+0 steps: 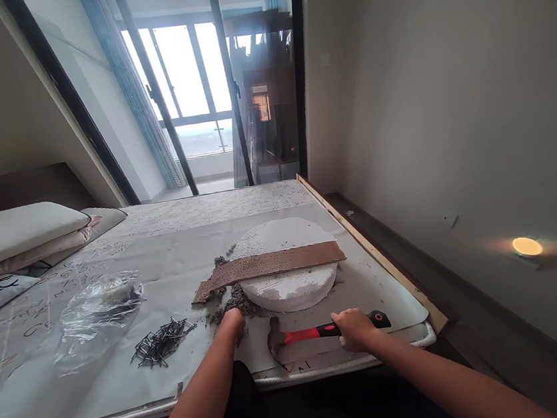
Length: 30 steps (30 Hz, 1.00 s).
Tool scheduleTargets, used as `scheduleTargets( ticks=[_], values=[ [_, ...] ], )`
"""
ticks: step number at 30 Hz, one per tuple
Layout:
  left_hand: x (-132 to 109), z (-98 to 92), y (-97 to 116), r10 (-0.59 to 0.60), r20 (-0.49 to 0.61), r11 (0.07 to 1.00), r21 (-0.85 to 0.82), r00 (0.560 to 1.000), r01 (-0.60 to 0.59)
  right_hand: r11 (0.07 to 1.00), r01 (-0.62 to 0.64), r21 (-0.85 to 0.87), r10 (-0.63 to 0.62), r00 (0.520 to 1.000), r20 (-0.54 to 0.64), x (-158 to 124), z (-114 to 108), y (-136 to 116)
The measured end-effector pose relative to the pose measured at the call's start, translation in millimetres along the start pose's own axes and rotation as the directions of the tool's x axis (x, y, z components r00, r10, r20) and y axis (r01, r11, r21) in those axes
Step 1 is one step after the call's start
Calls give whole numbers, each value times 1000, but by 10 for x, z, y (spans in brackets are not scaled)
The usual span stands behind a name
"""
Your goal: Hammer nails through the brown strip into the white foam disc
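Observation:
My right hand (pixel 355 330) is wrapped round the black and red handle of a claw hammer (pixel 300 335), which lies low over the sheet with its head to the left. My left hand (pixel 234 324) is closed at the edge of a heap of grey-brown crumbs (pixel 238 299); whatever its fingers hold is hidden. Beyond both hands sits a round white foam-like slab (pixel 292 291). Across the slab lies a brown strip dotted with small holes (pixel 284 260), and a short broken piece of similar board (pixel 201 293) touches its left end.
A pile of nails (pixel 163 343) lies left of my left arm. Behind it is a crumpled clear plastic bag (pixel 101 309). Everything rests on a grey sheet (pixel 174 268) over a mattress, with a wooden edge (pixel 379 258) along the right. Pillows (pixel 24 228) are stacked at far left.

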State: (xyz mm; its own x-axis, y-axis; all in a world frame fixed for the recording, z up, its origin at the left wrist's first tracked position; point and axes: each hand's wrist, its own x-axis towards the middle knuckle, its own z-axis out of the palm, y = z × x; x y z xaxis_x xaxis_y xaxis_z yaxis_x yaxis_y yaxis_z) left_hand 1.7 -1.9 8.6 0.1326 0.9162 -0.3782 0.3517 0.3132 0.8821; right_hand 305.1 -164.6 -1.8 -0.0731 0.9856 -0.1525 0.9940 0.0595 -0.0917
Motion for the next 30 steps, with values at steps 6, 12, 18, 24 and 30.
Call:
scheduleTargets(
  ticks=[6,12,18,24,30],
  values=[
    [68,-52,-26,-3,-142,879,471,990,70,991,-109,80,110,994,-3,-280,30,35],
    [78,-32,136,74,-112,683,729,991,31,883,-191,428,186,981,55,-484,-4,95],
    [57,51,522,241,27,622,763,970,-176,597,-145,789,130,988,83,-519,-153,181],
    [311,233,1061,220,207,883,372,953,-284,295,-210,932,153,973,170,-445,-361,186],
    [746,491,1392,341,186,858,340,922,-386,111,-307,945,227,934,276,-328,-449,281]
  ],
)
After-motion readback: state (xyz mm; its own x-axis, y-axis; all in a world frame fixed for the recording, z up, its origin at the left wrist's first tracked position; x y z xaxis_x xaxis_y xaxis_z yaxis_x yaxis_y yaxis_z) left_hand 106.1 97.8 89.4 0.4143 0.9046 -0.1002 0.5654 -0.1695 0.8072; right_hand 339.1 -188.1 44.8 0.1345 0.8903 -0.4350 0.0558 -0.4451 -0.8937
